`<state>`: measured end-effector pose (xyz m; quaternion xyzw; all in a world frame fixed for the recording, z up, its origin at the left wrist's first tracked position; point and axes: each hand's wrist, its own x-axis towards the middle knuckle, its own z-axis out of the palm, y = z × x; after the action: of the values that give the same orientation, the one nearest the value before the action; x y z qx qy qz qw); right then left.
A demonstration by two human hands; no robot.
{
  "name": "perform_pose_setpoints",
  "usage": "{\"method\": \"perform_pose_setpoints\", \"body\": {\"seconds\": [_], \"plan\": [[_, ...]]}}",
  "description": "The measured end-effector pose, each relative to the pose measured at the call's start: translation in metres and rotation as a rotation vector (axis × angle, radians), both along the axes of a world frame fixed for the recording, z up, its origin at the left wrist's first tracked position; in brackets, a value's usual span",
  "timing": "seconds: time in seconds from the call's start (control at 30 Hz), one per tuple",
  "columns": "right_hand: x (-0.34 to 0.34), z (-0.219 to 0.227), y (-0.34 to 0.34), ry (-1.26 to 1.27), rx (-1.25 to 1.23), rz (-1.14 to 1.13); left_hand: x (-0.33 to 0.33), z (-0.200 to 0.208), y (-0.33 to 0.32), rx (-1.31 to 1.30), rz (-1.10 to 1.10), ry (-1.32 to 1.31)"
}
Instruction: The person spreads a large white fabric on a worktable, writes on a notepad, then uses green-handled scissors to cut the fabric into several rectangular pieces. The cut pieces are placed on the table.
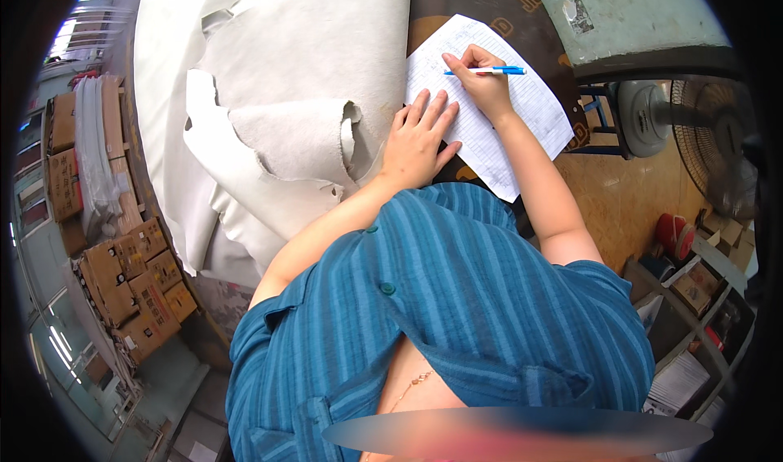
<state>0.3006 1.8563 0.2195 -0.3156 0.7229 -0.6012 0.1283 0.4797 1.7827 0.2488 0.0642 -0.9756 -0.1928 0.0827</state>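
Right hand (481, 83) grips a blue-and-white pen (487, 70), fingers clenched round the barrel; pen lies nearly level, tip pointing toward the left hand's side, barrel end sticking out beyond the knuckles. Pen tip sits on a lined sheet of paper (534, 107), white with faint handwriting, which lies directly under this hand and runs on below the wrist.

Left hand (418, 136) is released, flat and palm down, fingers spread, holding nothing. Fingertips rest on the near edge of the paper; heel of the hand rests where the sheet meets the pale leather hides (302, 79). Hands sit just beside each other, not touching.

Hides: off-white, ragged-edged, piled in layers out beyond the left hand's outer side, one edge curled over.

Brown cardboard boxes (134, 282), rectangular, stacked in rows, stand well off past the left elbow; labels too small to make out. Torn pale sticker (579, 15) on a green surface (628, 9), beyond the right hand. Grey floor fan (701, 136) stands outward of the right forearm. Shelf with small boxes and paper stacks (689, 299) sits near the right elbow.
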Motion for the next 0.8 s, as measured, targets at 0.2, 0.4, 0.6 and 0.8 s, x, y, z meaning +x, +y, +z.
{"method": "perform_pose_setpoints", "body": {"seconds": [0.2, 0.4, 0.6, 0.8], "plan": [[-0.0007, -0.0023, 0.0004, 0.058, 0.127, -0.001, -0.0009, -0.0026, 0.0003, -0.001, -0.004, 0.034], [-0.0002, -0.0026, 0.0003, 0.061, 0.141, -0.005, -0.0001, -0.0035, 0.0, -0.003, -0.011, 0.037], [-0.0017, -0.0045, 0.0006, 0.082, 0.143, 0.007, -0.0009, -0.0024, -0.0001, -0.013, -0.014, 0.021], [-0.0014, -0.0075, -0.0018, 0.011, 0.099, -0.02, -0.0008, -0.0017, -0.0004, -0.012, -0.018, 0.028]]}}
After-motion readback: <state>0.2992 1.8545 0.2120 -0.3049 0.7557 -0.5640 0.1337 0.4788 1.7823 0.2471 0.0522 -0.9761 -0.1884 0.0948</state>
